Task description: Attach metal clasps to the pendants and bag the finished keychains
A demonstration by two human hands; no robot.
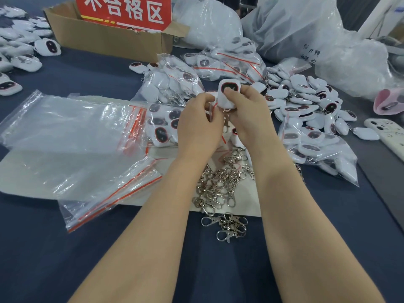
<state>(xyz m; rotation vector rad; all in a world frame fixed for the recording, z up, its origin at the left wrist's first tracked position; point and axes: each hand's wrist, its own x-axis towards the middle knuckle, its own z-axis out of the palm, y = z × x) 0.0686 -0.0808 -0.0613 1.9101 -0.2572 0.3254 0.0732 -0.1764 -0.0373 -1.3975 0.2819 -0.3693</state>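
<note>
My right hand grips a white pendant with a dark oval face, thumb pressed on the face. A metal clasp hangs under the pendant between my hands. My left hand pinches at the pendant's lower left edge, by a small clear bag with a red strip; what its fingertips hold is partly hidden. Loose metal clasps lie piled below my wrists. Empty zip bags with red seals lie to the left. A bag of finished keychains sits just left of my left hand.
A heap of loose white pendants lies to the right, with filled bags behind my hands. A cardboard box with a red sign stands at the back. More pendants lie far left. A phone lies at the right edge.
</note>
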